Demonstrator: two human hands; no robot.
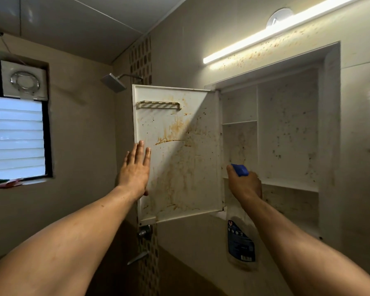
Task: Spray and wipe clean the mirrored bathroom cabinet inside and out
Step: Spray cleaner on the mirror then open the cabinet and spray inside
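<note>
The cabinet door [179,154] stands swung open to the left, its white inner face streaked with orange-brown stains, a small rack near its top. My left hand [135,169] lies flat with straight fingers against the door's left edge. My right hand [245,184] grips a spray bottle [240,240] by its blue trigger head, raised in front of the cabinet's lower left compartment. The cabinet interior [286,133] is white, empty of items, divided by shelves, and speckled with dark spots.
A lit tube light [265,37] runs above the cabinet on a spattered wall. A shower head [113,82] and taps [144,231] sit left of the door. A louvred window [15,133] with cloths on its sill [6,182] is at far left.
</note>
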